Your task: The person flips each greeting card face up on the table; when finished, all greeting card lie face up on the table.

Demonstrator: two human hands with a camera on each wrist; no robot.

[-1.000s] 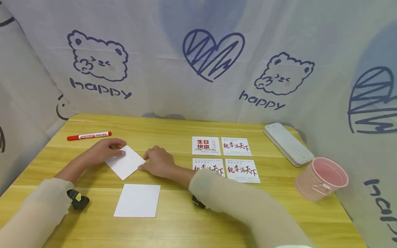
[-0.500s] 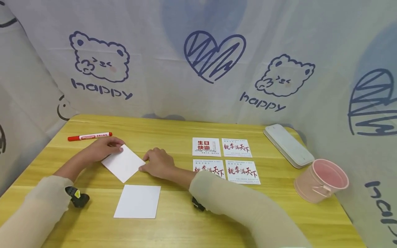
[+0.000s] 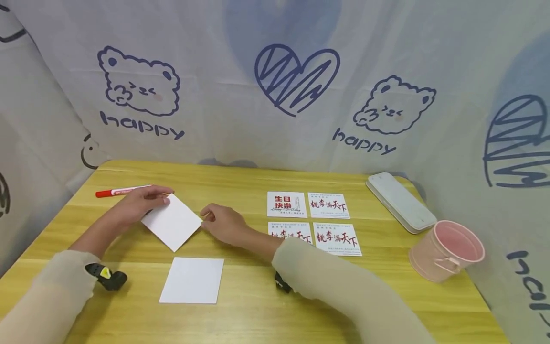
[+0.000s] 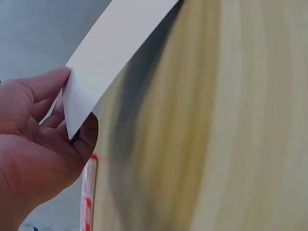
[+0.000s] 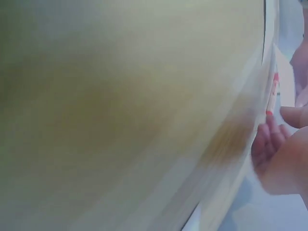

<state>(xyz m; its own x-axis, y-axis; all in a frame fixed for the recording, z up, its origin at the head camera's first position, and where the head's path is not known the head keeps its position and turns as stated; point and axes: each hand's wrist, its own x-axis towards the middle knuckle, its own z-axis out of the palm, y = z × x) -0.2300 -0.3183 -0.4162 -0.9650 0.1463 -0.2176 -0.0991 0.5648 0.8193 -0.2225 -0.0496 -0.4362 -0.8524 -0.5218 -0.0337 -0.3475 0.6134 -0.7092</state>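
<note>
Four printed cards (image 3: 286,204) lie set out centre-right; at left, my left hand (image 3: 139,204) pinches a white card (image 3: 174,223), my right hand (image 3: 226,225) at its corner, grip unclear; another blank square (image 3: 191,281) lies untouched below.

A card (image 3: 174,222) sits between a person's left hand (image 3: 143,205) and right hand (image 3: 227,225), a second card (image 3: 192,281) before it on the table (image 3: 245,313); a marker (image 3: 120,191) lies behind the left hand, four cards (image 3: 328,205) to the right, then a case (image 3: 401,203) behind a pail (image 3: 429,260).
</note>
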